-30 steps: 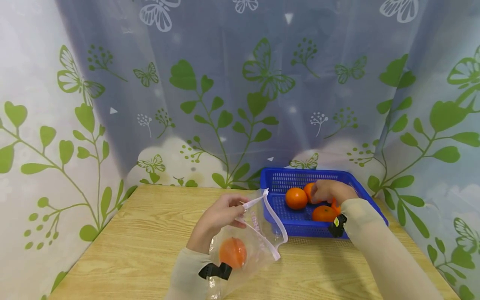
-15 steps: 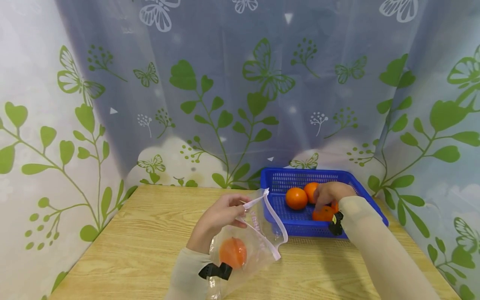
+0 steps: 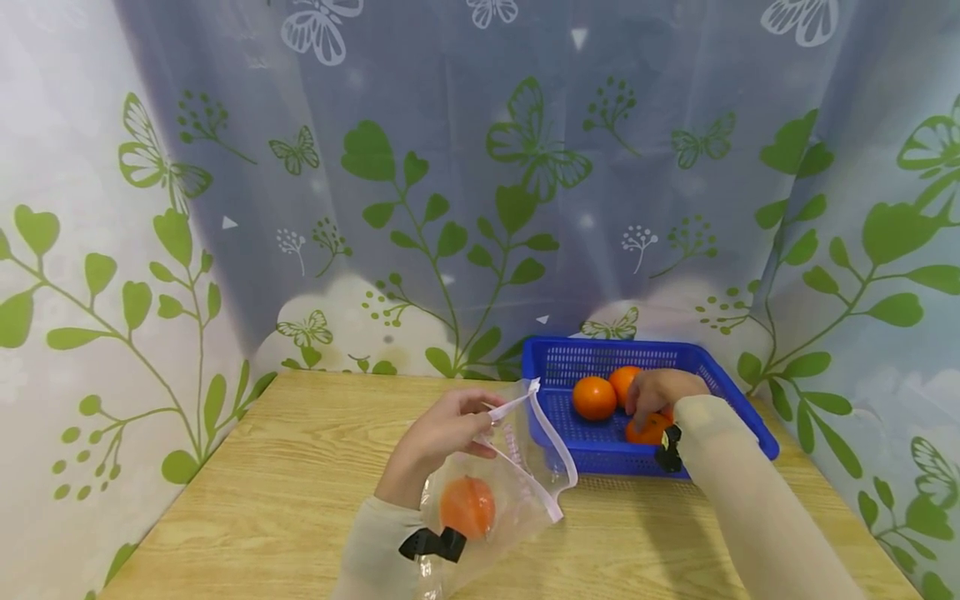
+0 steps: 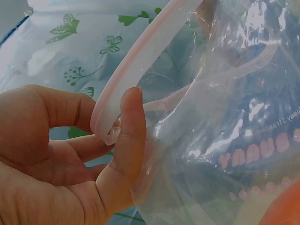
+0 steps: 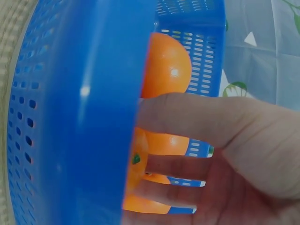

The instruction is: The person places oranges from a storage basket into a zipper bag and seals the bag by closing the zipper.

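My left hand [image 3: 450,429] pinches the pink-edged mouth of a clear zip bag [image 4: 187,122] between thumb and fingers. The bag's mouth gapes, and one orange [image 3: 468,507] lies inside it. Over at the right, my right hand [image 3: 663,393] reaches into a blue plastic basket [image 3: 592,458], thumb and fingers around the front orange [image 5: 137,161]. That orange still sits low in the basket, partly covered by the fingers and, in the right wrist view, by the rim. Beside it are another orange [image 3: 594,398] at the left and one [image 3: 622,382] behind.
The basket stands on a wood-grain table [image 3: 285,483] near its back right. A patterned curtain [image 3: 450,208] with leaves and butterflies hangs behind and along both sides. A further orange [image 5: 147,204] shows under my right fingers.
My right hand has shifted from the back orange toward the front one, and its fingers have come down around it. The left hand and bag have stayed put.
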Tool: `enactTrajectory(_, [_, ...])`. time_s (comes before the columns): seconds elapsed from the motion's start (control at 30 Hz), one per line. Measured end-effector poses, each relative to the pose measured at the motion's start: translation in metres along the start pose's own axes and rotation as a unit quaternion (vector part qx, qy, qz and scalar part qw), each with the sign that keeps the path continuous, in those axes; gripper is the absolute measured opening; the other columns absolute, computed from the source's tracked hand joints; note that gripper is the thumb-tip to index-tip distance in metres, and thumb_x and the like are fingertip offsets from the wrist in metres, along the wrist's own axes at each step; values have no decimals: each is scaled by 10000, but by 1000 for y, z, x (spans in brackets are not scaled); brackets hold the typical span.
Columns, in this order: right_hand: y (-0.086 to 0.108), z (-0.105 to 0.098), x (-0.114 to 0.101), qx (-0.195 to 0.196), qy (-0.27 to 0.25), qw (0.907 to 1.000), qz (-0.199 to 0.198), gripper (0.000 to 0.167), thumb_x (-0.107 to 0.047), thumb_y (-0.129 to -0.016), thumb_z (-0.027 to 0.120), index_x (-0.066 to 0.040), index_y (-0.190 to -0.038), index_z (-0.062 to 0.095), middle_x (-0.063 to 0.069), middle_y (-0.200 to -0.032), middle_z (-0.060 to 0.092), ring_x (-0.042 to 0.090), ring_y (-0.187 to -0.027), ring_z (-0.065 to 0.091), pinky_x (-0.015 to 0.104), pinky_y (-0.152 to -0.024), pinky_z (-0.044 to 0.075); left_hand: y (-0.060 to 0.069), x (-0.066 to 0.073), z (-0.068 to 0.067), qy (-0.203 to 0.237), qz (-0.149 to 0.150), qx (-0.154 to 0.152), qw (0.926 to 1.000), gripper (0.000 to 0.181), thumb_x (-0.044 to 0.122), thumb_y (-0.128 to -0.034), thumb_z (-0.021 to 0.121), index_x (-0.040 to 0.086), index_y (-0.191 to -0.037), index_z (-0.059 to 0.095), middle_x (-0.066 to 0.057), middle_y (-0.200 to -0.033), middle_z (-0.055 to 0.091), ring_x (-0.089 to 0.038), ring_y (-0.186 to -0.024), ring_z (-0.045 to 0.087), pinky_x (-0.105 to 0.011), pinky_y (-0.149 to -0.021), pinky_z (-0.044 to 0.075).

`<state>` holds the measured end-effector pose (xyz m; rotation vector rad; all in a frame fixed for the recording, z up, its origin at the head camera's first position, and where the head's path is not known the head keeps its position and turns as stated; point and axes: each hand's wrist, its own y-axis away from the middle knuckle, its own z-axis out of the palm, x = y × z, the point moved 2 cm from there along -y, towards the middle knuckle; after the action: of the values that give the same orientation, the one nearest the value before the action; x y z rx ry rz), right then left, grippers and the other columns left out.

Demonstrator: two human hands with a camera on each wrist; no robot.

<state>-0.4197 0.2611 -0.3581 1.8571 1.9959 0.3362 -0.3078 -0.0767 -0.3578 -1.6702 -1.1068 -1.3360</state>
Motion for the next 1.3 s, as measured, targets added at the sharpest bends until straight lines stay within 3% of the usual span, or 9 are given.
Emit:
enactTrajectory(0.2, [-2, 5, 2, 24, 132, 9999, -53, 374, -341, -775, 894, -253, -1111, 756, 95, -1254, 664, 302, -1088, 596, 494, -904, 565, 0, 0, 1, 6, 1, -10, 10000, 324, 13, -998, 507, -71, -1297, 600, -156, -1054, 599, -170, -842, 534, -341, -709, 673])
enactTrajectory(0.37, [0, 8, 2, 57, 160, 9997, -155, 415, -285, -717, 922, -262, -1101, 768, 76, -1276, 665, 289, -1094, 594, 443, -849, 585, 0, 0, 1, 50, -23, -9, 10000, 319, 3, -988, 508, -59, -1282, 615, -116, -997, 580, -187, -853, 534, -330, -704, 672])
enactTrajectory(0.73, [2, 4, -3, 53, 143, 9998, -132, 317, -220, -812, 859, -243, -1100, 727, 93, -1239, 638, 288, -1031, 564, 406, -786, 568, -1, 0, 0, 98, 34, -30, 9999, 310, 10, -1011, 506, -59, -1290, 621, -132, -993, 575, -202, -864, 530, -339, -725, 672])
enactTrajectory(1.13, [4, 9, 0, 118, 202, 9994, -245, 394, -225, -721, 898, -292, -1079, 747, 27, -1221, 652, 267, -1051, 562, 429, -832, 563, -1, 1, 0, -83, 97, -11, 9999, 309, 4, -1005, 501, -37, -1269, 655, -146, -1008, 594, -173, -844, 539, -341, -737, 667])
enactTrajectory(1.3, [4, 5, -1, 155, 148, 9996, -206, 423, -238, -724, 889, -288, -1116, 739, 84, -1300, 638, 308, -1100, 558, 463, -860, 553, 0, 0, -6, -142, 241, -18, 9996, 336, -5, -979, 507, -51, -1279, 649, -203, -1082, 637, -200, -880, 581, -339, -742, 664])
